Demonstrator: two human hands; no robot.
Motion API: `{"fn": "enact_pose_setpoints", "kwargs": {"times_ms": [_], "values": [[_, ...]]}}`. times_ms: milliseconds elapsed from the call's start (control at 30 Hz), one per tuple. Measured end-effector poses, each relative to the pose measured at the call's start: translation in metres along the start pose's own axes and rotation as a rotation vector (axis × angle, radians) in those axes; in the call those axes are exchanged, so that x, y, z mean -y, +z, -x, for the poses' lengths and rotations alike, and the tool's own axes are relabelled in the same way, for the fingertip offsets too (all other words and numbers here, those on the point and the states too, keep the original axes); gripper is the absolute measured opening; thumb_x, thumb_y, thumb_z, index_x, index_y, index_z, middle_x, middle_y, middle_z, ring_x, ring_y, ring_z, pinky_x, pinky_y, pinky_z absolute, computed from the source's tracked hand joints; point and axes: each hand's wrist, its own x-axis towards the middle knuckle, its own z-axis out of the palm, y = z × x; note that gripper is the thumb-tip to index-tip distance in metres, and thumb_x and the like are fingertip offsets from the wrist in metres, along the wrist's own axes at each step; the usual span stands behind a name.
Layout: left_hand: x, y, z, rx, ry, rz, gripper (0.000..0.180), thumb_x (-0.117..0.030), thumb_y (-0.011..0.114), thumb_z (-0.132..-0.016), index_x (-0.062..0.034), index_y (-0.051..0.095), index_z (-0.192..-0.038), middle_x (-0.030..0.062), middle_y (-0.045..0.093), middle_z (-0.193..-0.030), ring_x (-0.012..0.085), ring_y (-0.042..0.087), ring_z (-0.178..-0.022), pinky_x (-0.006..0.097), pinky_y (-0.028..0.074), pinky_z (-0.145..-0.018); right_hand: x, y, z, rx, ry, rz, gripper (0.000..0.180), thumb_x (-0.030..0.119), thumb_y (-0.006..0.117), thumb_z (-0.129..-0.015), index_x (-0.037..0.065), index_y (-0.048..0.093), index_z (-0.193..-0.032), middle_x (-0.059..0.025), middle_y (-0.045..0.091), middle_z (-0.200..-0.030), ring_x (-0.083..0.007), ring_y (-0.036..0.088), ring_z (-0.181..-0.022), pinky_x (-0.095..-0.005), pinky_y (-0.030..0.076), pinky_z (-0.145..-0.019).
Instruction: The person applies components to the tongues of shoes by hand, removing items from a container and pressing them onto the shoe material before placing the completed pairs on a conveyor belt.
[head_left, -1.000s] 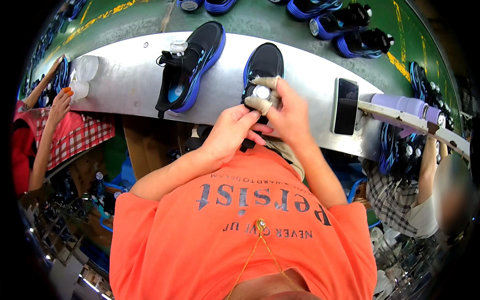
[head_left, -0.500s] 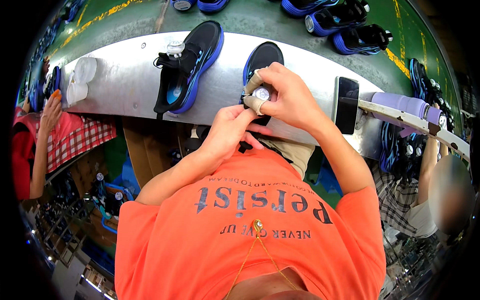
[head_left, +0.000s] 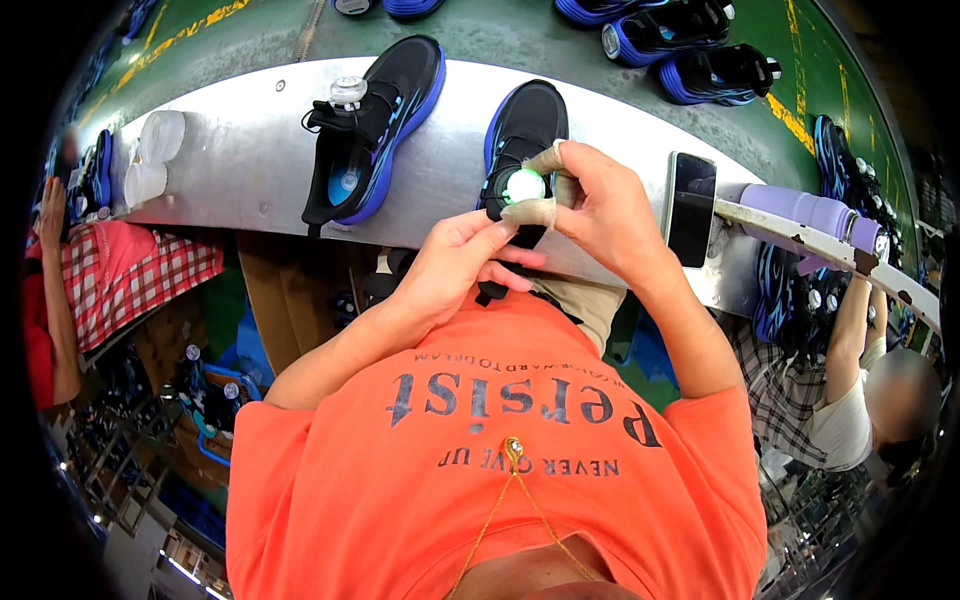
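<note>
Shoe [head_left: 530, 122] is lying at the near edge of the counter [head_left: 612, 152], toe pointing at the far edge. Right hand [head_left: 612, 208] is pinching the green-lit dial [head_left: 525, 186] between thumb and finger, both wearing beige covers [head_left: 530, 213]. Left hand [head_left: 445, 262] is hanging at the shoe's heel end, fingers loosely curled, half open; can't tell if it's gripping anything. Second shoe [head_left: 408, 80] is lying to the left, heel reaching the near edge, clear dial [head_left: 348, 92] showing. Phone [head_left: 692, 200] is lying to the right, purple bottle [head_left: 800, 212] beyond it.
</note>
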Motion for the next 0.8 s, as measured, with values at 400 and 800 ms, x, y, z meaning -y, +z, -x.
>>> {"fn": "enact_pose_setpoints", "kwargs": {"times_ms": [400,800], "values": [[0.001,0.006,0.002,-0.006,0.005,-0.029,0.031,-0.017,0.043,-0.101,0.0073,0.052,-0.119,0.0136,0.058,-0.117,0.0244,0.065,-0.101,0.028,0.058,-0.07,-0.006,0.0,0.0,0.048,-0.019,-0.118,0.029,0.013,0.072,-0.075,0.008,0.067,-0.102,-0.0086,0.06,-0.078,-0.0197,0.053,-0.065,-0.0314,0.045,-0.061],[-0.03,-0.008,0.034,-0.016,-0.007,-0.277,0.033,-0.02,0.046,-0.099,0.0045,0.058,-0.118,0.0169,0.065,-0.108,0.0221,0.067,-0.09,0.028,0.056,-0.068,-0.02,0.014,0.028,-0.116,0.047,-0.185,0.062,0.019,0.078,-0.073,0.009,0.055,-0.129,-0.0117,0.052,-0.116,-0.0205,0.055,-0.096,-0.0322,0.047,-0.086]]}}
